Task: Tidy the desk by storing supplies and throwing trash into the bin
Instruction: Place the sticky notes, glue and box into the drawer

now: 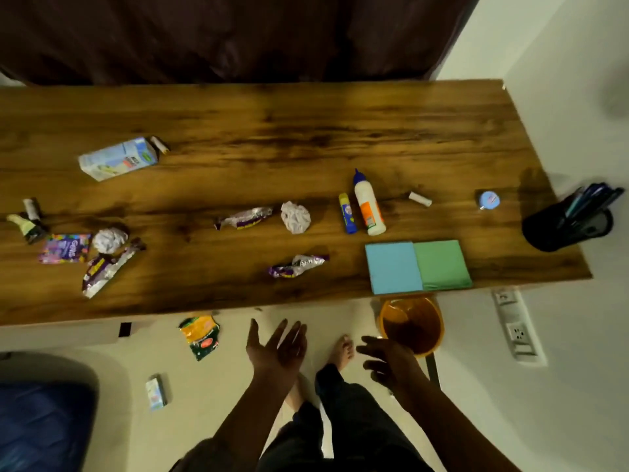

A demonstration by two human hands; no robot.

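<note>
Both hands hang low in the lower middle of the frame, short of the desk edge: the left hand [276,349] has its fingers spread wide and straight, holding nothing, and the right hand [388,362] has loosely curled fingers, also holding nothing, just beside the orange bin [430,318] that stands on the floor under the desk's near right edge. The wooden desk [272,131] fills the middle band of the frame. On its left part lie a pale blue carton [119,158] on its side, a purple candy packet [64,248], a crumpled white paper ball [109,240] and a long purple-and-silver wrapper [107,267] touching it. At centre lie two more twisted purple-and-silver wrappers [243,218] [296,265] and a second paper ball [295,217]. To the right, a blue-and-yellow glue stick [348,213] lies just beside a white glue bottle [368,206] with a blue cap; a blue pad [393,267] and a green pad [440,265] sit touching at the near edge. A small round blue tape [489,199] and a black pen holder [561,226] full of pens stand at far right. On the pale floor lie a green-and-orange packet [200,337] and a small box [156,392]. A dark curtain [221,35] hangs behind the desk, and a white wall [561,80] fills the right side.
</note>
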